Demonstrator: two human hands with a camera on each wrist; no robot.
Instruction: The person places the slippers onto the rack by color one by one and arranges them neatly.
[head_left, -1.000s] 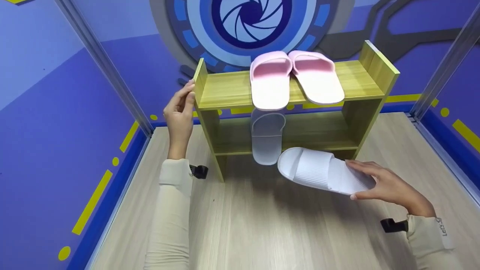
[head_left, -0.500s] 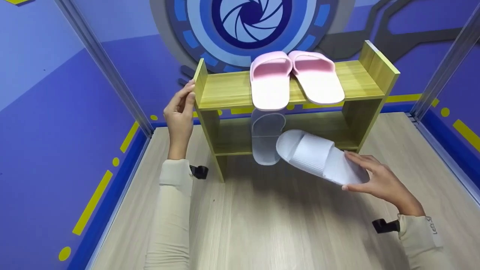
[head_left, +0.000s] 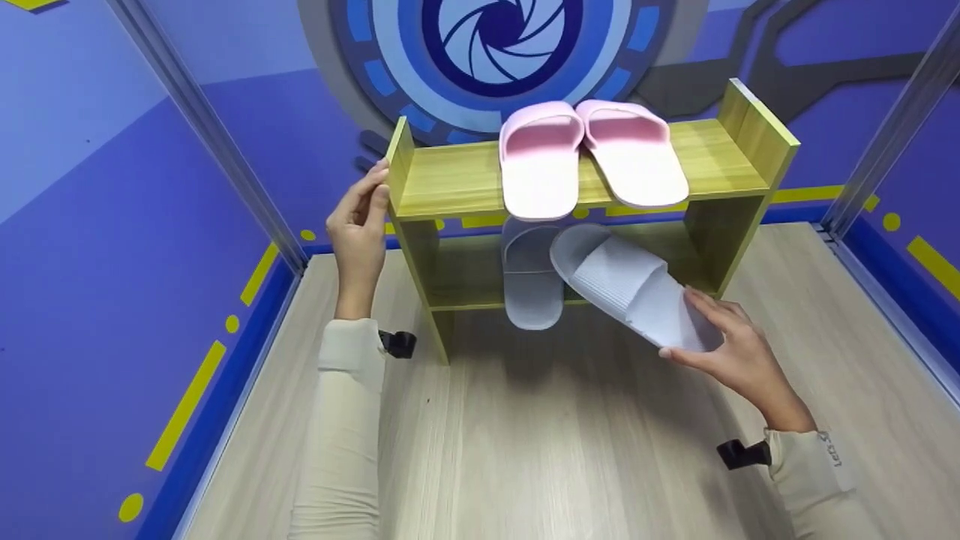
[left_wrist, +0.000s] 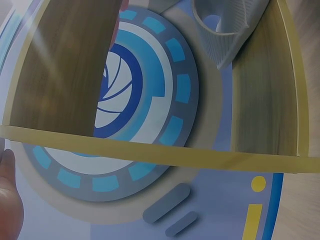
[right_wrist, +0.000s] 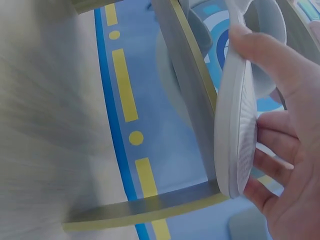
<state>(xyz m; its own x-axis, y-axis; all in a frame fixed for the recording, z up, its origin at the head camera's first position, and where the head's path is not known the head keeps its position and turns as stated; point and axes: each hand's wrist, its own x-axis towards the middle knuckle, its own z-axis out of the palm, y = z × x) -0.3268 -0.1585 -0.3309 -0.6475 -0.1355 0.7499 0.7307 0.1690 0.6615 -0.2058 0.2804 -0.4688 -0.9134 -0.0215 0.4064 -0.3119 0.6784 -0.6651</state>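
Observation:
In the head view my right hand (head_left: 739,349) grips a white slipper (head_left: 619,281) by its heel end, thumb on one edge and fingers on the other. The slipper tilts, toe toward the middle shelf of a wooden shoe rack (head_left: 450,187). Beside that toe, a matching white slipper (head_left: 533,296) lies on the shelf, its heel jutting past the front edge. My left hand (head_left: 360,232) holds the rack's left side panel near the top. From the right wrist, the held slipper (right_wrist: 231,135) appears side-on, close to the shelf edge.
Two pink slippers, a left one (head_left: 541,180) and a right one (head_left: 641,169), sit on the rack's top shelf. Behind the rack rises a blue patterned wall (head_left: 255,135). Light wood-grain flooring (head_left: 510,450) stretches out in front.
My right hand has moved up, forward and left with the white slipper, whose toe now reaches over the middle shelf. The left hand stays on the rack.

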